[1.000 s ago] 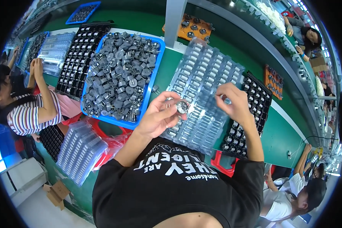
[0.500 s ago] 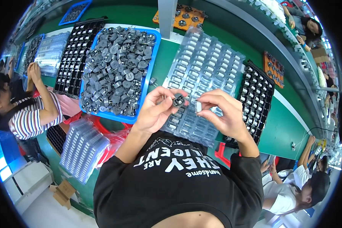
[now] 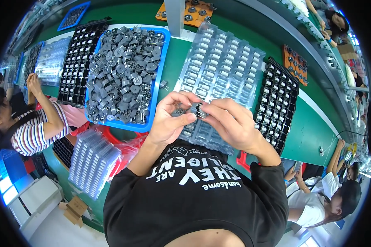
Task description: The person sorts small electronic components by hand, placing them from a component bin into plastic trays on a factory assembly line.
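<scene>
In front of my chest, my left hand point(image 3: 169, 119) pinches a round dark grey plug part point(image 3: 199, 110) with metal prongs between thumb and fingers. My right hand point(image 3: 234, 125) is closed too, its thumb and fingertips meeting at the face of the same part. The small white rectangular piece it holds is mostly hidden by the fingers. Below both hands lies a clear plastic tray point(image 3: 216, 138) with rows of pockets, many with white pieces in them. To the left, a blue bin point(image 3: 163, 68) is heaped with loose grey plug parts point(image 3: 123, 76).
A black tray point(image 3: 276, 105) of white pieces lies to the right, another black tray point(image 3: 75, 70) left of the bin. Orange boards point(image 3: 294, 66) stand at the back. A metal post point(image 3: 175, 18) rises behind the clear tray. Co-workers point(image 3: 41, 127) sit on both sides.
My right hand has moved left and brought the white piece against the grey plug part; the two hands now meet. The view has shifted slightly.
</scene>
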`<state>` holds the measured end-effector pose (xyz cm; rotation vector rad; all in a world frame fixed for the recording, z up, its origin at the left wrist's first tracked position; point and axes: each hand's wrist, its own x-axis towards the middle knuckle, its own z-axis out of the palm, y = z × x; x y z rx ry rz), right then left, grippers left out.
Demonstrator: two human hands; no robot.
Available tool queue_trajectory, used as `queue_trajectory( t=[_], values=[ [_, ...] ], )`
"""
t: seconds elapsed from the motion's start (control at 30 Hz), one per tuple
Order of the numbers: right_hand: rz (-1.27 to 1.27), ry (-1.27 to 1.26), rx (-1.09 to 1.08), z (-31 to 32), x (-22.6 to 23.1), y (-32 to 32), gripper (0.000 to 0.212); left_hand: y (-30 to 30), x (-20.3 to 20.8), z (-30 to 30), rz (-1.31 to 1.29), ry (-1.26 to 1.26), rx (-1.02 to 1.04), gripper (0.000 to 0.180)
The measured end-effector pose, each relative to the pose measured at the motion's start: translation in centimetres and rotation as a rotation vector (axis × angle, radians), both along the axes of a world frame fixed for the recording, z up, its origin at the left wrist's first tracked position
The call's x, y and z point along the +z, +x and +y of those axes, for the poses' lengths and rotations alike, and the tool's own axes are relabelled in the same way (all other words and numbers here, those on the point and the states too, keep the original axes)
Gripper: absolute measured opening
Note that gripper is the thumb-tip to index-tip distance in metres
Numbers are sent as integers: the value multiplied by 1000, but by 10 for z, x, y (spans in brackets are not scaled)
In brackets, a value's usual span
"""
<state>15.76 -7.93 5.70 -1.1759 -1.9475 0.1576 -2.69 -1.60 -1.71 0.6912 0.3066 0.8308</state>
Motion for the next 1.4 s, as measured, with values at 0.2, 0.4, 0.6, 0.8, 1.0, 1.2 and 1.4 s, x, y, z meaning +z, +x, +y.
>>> queue_trajectory(
  t=[0.2, 0.4, 0.6, 0.8, 1.0, 1.2, 1.4],
  values=[
    [-6, 1, -11, -1, -1, -1, 36, 1, 1, -2, -4, 26, 17, 32],
    [-15, -11, 0, -3, -6, 2, 35, 1, 1, -3, 53, 50, 24, 31],
    [-18, -6, 6, -4, -7, 4, 35, 2, 0, -3, 89, 73, 24, 32],
    [-7, 5, 13, -5, -8, 6, 37, 4, 0, -4, 98, 57, 17, 32],
    [29, -70, -27, -9, -9, 5, 35, 4, 1, -5, 130, 75, 23, 32],
    [32, -95, -39, -11, -11, 5, 35, 4, 3, -8, 168, 88, 32, 32],
    [38, -114, -34, -12, -12, 8, 37, 9, 5, -9, 155, 62, 15, 32]
  ],
)
